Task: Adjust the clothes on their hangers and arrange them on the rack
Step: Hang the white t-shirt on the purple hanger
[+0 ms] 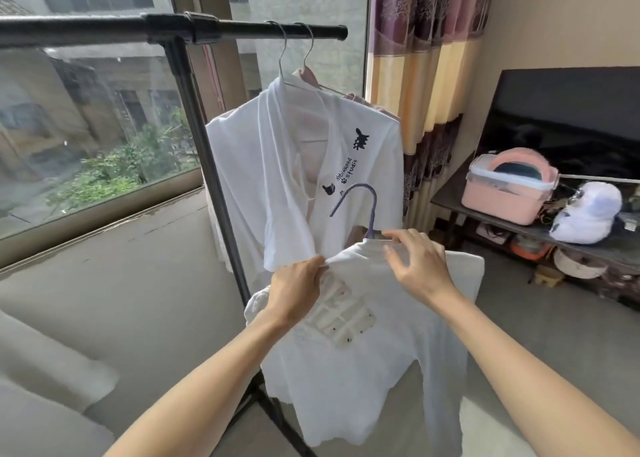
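I hold a white T-shirt (363, 363) with a pale block print on a purple hanger (360, 200), well below the black rack bar (242, 28). My left hand (298, 290) grips the shirt's left shoulder. My right hand (415, 259) is at the collar by the hanger's neck, fingers curled over the fabric there. On the bar's right end hang a white shirt with dark blue print (301, 165) and, behind it, a pink garment (304, 73), each on a metal wire hanger.
The rack's black upright post (204, 165) stands in front of a large window (86, 110). A patterned curtain (426, 75) hangs to the right. A low dark table (588, 245) carries a pink box (505, 193) and a white plush toy (588, 210). A grey sofa (45, 370) sits at lower left.
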Available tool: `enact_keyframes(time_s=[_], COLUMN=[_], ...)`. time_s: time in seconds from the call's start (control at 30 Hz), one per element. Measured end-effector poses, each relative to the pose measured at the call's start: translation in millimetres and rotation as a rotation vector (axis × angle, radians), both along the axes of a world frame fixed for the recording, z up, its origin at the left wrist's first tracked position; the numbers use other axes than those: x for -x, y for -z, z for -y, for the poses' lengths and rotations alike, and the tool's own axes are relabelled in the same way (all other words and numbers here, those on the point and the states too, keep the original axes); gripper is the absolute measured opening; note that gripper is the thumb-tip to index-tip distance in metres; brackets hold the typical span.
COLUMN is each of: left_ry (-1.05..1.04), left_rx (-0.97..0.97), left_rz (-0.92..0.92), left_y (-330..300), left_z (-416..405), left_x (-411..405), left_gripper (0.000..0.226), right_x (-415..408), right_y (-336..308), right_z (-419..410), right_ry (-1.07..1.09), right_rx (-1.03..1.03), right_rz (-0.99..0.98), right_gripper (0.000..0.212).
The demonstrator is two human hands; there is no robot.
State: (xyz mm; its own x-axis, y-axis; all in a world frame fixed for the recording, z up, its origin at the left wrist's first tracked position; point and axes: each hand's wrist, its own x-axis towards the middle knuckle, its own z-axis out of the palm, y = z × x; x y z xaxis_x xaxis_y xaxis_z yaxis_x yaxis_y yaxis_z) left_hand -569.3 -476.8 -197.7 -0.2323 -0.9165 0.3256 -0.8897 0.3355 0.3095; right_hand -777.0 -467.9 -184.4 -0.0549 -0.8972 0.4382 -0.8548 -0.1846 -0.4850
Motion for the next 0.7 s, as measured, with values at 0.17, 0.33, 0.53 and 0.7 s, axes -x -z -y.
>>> enact_keyframes(time_s=[0.17,0.33,0.53,0.7], left_ry=[-0.041,-0.038,0.177,0.334], left_rx=[-0.016,-0.016,-0.191,-0.242], left_rz=[-0.066,-0.118,-0.255,-0.413], left_y=[8,11,12,3], left_z=[-22,-42,-55,-55], left_x=[11,6,1,18], left_gripper=[0.021,0.020,0.036,0.038], right_x=[-30,-56,-68,-62], right_y=[13,26,31,18], right_z=[7,15,14,20], right_ry=[0.086,0.142,0.046,-0.007], right_rx=[-0.119,-0.029,-0.016,-0.010], right_rz=[-0.003,0.178,0.448,0.765], right_gripper=[0.056,0.052,0.046,0.028])
